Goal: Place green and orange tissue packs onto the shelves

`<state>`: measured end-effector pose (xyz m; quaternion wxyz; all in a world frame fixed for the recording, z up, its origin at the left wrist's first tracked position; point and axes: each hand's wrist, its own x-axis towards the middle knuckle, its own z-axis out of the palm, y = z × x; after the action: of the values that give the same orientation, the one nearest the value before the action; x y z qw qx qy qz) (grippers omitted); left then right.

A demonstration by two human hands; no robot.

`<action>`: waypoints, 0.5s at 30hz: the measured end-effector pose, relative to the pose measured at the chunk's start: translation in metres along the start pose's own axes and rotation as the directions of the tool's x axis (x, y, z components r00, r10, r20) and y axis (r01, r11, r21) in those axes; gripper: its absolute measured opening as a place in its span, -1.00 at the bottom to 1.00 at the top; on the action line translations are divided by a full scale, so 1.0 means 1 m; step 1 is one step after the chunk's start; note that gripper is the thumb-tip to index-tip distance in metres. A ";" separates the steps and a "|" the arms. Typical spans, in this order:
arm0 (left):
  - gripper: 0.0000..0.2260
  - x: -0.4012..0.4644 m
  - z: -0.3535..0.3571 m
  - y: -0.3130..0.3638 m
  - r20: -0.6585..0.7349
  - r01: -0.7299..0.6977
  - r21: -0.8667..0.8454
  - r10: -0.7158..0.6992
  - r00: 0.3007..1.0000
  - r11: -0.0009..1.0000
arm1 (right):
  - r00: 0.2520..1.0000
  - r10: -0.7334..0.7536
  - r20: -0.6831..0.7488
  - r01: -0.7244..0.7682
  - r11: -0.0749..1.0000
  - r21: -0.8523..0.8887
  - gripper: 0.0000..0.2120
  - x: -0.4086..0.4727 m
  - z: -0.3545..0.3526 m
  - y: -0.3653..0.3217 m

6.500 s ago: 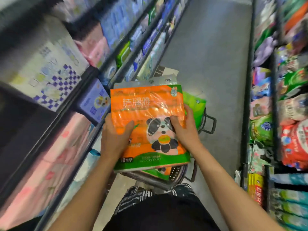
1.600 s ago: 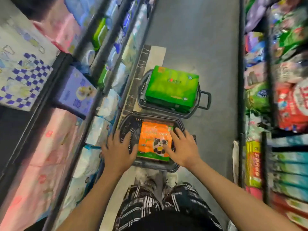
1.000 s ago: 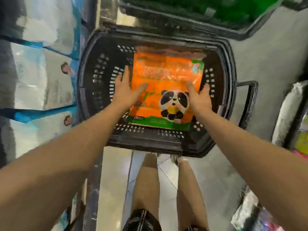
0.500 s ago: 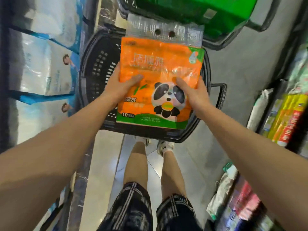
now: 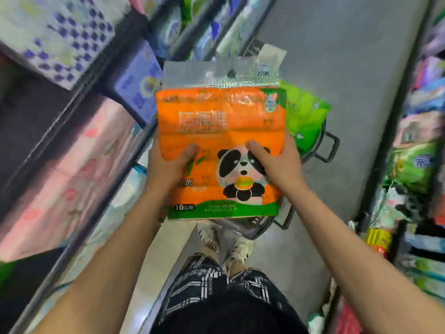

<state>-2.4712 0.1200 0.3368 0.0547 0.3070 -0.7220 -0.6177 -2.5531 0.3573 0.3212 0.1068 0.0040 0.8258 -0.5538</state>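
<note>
Grey smooth floor (image 5: 337, 68) of a shop aisle, running from near to far between two racks. Standing on it: near black plastic shopping basket (image 5: 260, 231); far black plastic shopping basket (image 5: 327, 143) just beyond, loaded with a green plastic-wrapped pack (image 5: 305, 116); a person's light shoes (image 5: 238, 249).

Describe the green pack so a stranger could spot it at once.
Look down the grey aisle floor between the shelves, past the orange panda tissue pack. Just beyond its right edge, the green pack lies on a black basket: the only bright lime thing there.
</note>
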 end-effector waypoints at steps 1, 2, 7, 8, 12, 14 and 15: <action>-0.30 -0.011 -0.015 0.009 -0.039 -0.019 -0.004 0.018 0.999 1.000 | 0.999 -0.032 0.013 0.032 0.999 0.006 -0.45 -0.007 0.003 -0.016; -0.31 -0.025 -0.029 0.020 -0.071 -0.038 0.000 0.038 0.997 0.999 | 0.997 -0.065 0.038 0.065 0.998 0.009 -0.46 -0.014 0.008 -0.032; -0.43 -0.083 -0.100 0.047 -0.226 -0.086 0.006 0.085 0.970 0.996 | 0.959 -0.215 0.183 0.216 0.976 0.016 -0.52 -0.048 0.040 -0.092; -0.42 -0.094 -0.113 0.048 -0.255 -0.086 0.000 0.083 0.963 0.996 | 0.948 -0.240 0.209 0.240 0.970 0.026 -0.56 -0.055 0.048 -0.103; -0.52 -0.130 -0.168 0.046 -0.387 -0.066 -0.058 0.039 0.921 0.996 | 0.875 -0.345 0.341 0.343 0.937 0.067 -0.61 -0.079 0.092 -0.138; -0.53 -0.144 -0.197 0.042 -0.443 -0.078 -0.118 0.018 0.896 0.990 | 0.829 -0.384 0.406 0.384 0.919 0.085 -0.55 -0.088 0.122 -0.152; -0.54 -0.150 -0.212 0.038 -0.464 -0.092 -0.138 0.018 0.886 0.986 | 0.810 -0.401 0.429 0.403 0.911 0.092 -0.54 -0.094 0.137 -0.160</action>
<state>-2.2679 0.0163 0.4662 0.2657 0.4191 -0.6462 -0.5798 -2.4578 0.1809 0.4346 0.1704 -0.2955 0.7632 -0.5488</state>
